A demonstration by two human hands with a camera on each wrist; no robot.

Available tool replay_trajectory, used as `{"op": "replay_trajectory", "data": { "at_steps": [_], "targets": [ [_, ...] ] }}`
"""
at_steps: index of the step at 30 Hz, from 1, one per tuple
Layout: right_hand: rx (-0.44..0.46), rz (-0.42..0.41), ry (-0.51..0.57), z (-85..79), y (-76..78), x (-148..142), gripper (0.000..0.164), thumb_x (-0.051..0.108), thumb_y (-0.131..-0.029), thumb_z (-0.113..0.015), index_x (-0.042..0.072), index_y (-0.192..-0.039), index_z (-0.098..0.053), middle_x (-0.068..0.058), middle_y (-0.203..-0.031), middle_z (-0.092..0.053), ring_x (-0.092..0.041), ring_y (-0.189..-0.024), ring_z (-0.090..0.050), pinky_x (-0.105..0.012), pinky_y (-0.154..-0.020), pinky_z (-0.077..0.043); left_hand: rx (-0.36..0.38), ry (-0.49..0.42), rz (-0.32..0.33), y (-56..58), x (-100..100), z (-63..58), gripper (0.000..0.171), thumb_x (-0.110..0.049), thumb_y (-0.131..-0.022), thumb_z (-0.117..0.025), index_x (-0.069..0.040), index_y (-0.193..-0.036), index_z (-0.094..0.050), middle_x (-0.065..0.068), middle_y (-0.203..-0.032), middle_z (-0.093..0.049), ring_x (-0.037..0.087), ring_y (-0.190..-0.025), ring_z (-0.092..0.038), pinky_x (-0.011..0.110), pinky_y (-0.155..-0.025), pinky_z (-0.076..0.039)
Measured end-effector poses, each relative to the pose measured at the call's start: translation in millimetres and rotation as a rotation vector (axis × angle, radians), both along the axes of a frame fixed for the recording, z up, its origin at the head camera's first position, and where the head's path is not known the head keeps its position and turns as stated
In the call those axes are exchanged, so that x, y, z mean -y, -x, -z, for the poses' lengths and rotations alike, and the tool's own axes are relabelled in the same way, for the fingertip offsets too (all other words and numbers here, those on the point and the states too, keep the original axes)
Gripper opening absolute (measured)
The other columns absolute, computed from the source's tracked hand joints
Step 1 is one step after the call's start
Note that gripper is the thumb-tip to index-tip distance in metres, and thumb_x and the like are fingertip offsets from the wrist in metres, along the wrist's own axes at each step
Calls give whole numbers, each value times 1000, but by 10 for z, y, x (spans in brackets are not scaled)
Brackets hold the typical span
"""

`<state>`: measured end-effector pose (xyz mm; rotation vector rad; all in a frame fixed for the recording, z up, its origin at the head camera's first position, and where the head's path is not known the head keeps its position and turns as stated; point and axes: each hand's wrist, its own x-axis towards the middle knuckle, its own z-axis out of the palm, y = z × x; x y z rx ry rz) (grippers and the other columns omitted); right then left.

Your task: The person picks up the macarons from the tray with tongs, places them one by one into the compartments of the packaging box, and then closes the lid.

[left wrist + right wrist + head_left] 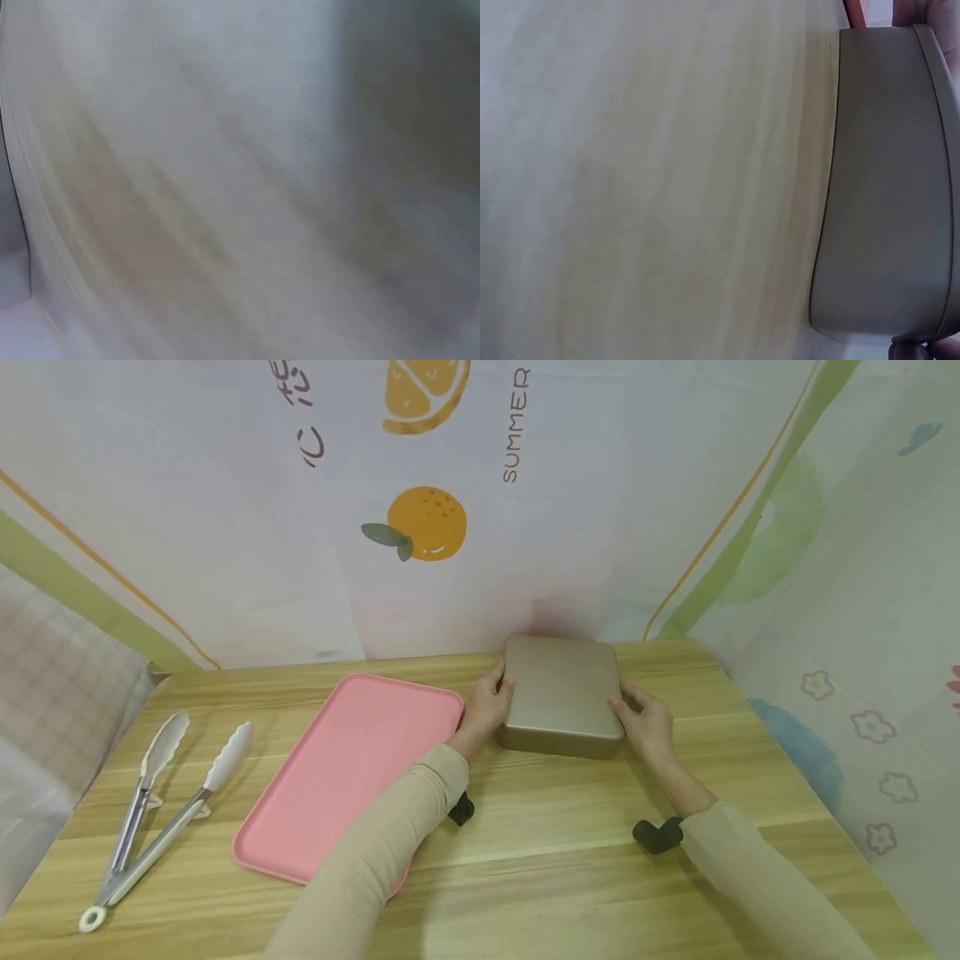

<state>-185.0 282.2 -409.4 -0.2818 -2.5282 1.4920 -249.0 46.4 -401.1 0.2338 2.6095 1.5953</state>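
Note:
A square, bronze-coloured box (562, 685) with rounded corners lies on the wooden table near its back edge. My left hand (486, 702) grips its left side, and my right hand (647, 720) holds the right side, with the thumb near the top edge. Fingers on the far sides are partly hidden. In the right wrist view the box (885, 187) shows its side wall with a seam-like edge along it; fingertips (909, 351) touch its lower end. The left wrist view is a blur of tabletop, without hand or box.
A pink rectangular tray (352, 768) lies left of the box, partly under my left forearm. White-tipped tongs (142, 827) lie spread at the far left. A printed curtain (562, 527) hangs behind the table (540, 860), with more cloth at both sides.

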Motion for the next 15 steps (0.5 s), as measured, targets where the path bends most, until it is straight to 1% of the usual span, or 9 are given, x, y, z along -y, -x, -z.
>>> {"op": "replay_trajectory", "data": {
  "at_steps": [5,9,12,15],
  "targets": [
    [10,8,-9,-45,13,9,47,16,-96,-54,-5,-136,-43,-23,-137,-47,-34,-126,-46,-39,-98,-43,32,11,-14,-1,-13,-40,50,-25,-99,-46,-13,-146,-33,4,-149,-34,22,-137,-32,35,-111,-25],
    [25,11,11,-69,18,6,46,16,-96,-54,-5,-136,-44,-22,-137,-47,-33,-126,-46,-38,-97,-43,62,-33,-23,8,-31,-58,49,-21,-99,-46,-11,-146,-34,4,-149,-34,20,-137,-31,33,-111,-24],
    [42,11,41,-86,16,7,45,14,-96,-53,-5,-136,-43,-21,-137,-47,-33,-125,-47,-33,-95,-44,77,-74,-27,9,-38,-68,49,-18,-99,-47,-9,-145,-34,5,-150,-33,20,-138,-29,32,-112,-24],
    [56,12,68,-105,12,14,44,12,-96,-53,-5,-135,-43,-22,-137,-47,-33,-124,-48,-28,-92,-45,96,-93,-25,13,-38,-72,49,-17,-99,-47,-8,-145,-34,5,-150,-32,19,-138,-28,32,-112,-23]
  ]
}}
